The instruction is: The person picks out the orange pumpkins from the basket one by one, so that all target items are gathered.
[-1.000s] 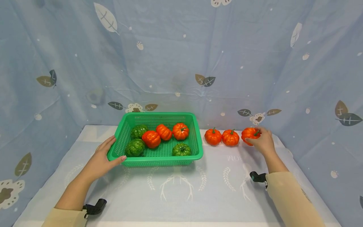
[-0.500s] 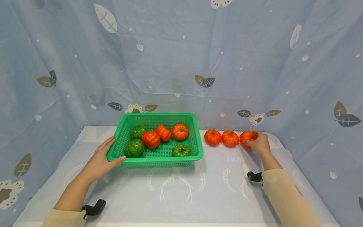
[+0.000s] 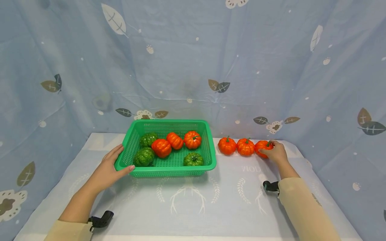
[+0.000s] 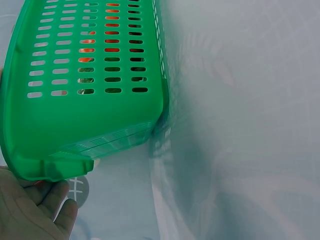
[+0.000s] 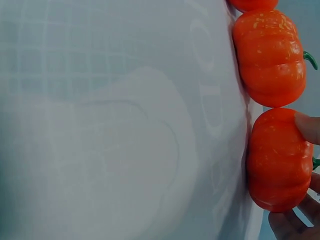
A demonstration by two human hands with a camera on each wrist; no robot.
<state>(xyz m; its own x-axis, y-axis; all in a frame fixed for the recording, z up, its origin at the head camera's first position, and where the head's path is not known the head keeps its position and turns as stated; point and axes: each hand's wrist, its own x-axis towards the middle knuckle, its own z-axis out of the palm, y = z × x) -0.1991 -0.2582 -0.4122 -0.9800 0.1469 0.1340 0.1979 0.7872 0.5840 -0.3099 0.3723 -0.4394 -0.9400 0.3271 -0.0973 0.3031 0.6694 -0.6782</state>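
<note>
My left hand rests at the left front corner of a green plastic basket, its thumb on the front rim and its fingers along the left side. In the left wrist view, loosely bent fingers touch the rim from outside. My right hand holds an orange-red mini pumpkin with a green stem, thumb on the near side and fingers behind. This pumpkin sits on the table at the right end of a row, right up against a second orange pumpkin.
Two other orange pumpkins, a left one and a middle one, stand between the basket and my right hand. Inside the basket lie orange pumpkins and green ones. A patterned blue curtain rises behind the white tablecloth.
My right hand has lowered the pumpkin and moved it slightly left, close beside the middle one, and still holds it. The left hand and basket have stayed in place.
</note>
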